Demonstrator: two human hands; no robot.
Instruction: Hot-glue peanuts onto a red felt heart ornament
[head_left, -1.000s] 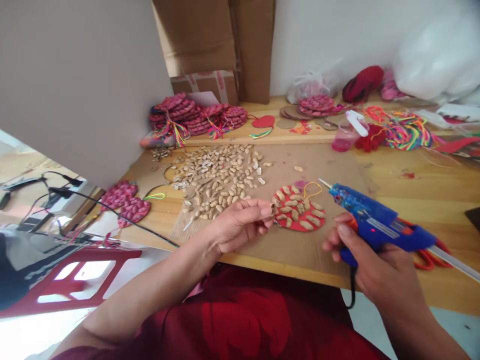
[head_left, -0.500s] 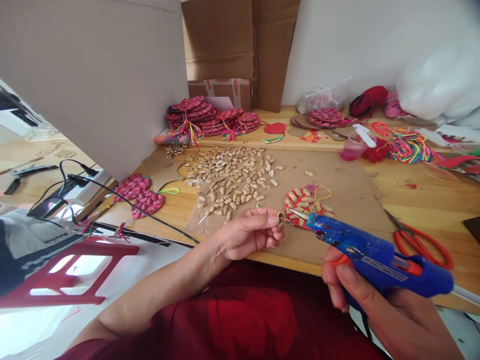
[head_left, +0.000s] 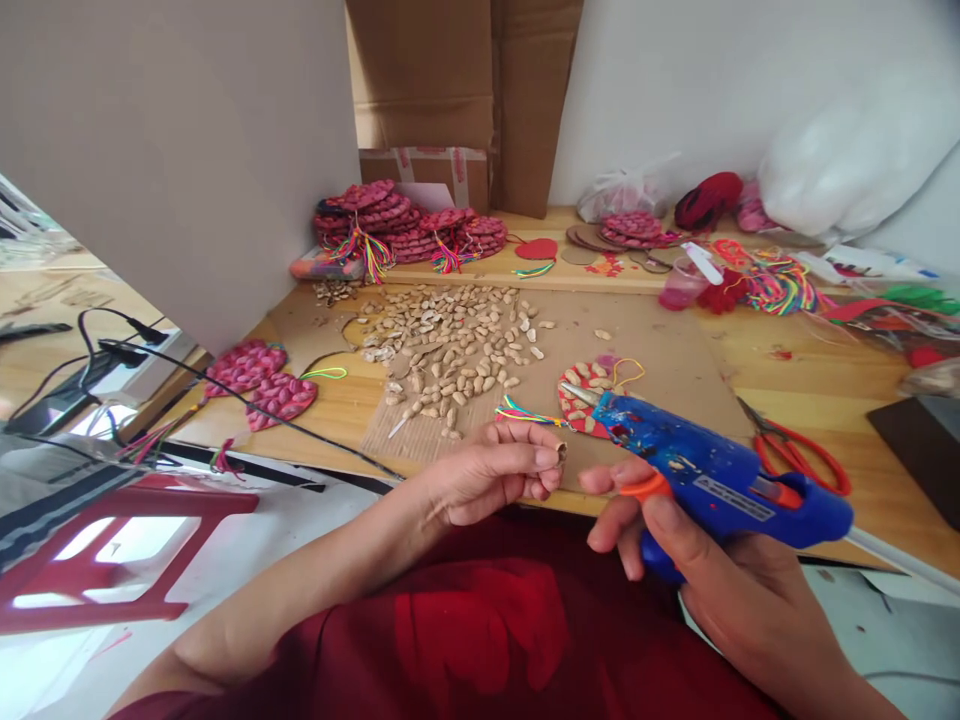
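Note:
Between thumb and fingertips, my left hand [head_left: 499, 470] pinches a peanut shell [head_left: 561, 453], its hollow side partly showing. My right hand [head_left: 697, 545] grips a blue hot glue gun [head_left: 697, 465] by its handle, fingers near the orange trigger [head_left: 646, 488]. The gun's metal nozzle points left, above a red disc [head_left: 574, 410] partly covered with peanut shells. That disc lies on the cardboard, with a yellow loop at its top and a colourful tassel [head_left: 529, 412] to its left. The gun hides the disc's right part.
A pile of peanuts [head_left: 457, 345] spreads over the cardboard sheet [head_left: 660, 345]. Orange-handled scissors [head_left: 802, 455] lie at right. Pink finished pieces [head_left: 281, 400] sit at left beside a black cable [head_left: 322, 440]. More pink discs [head_left: 375, 215] are stacked on the back ledge.
The glue gun has moved left and slightly up in view, and my right fingers have loosened around the trigger. The view has shifted a little; my left hand still pinches the shell.

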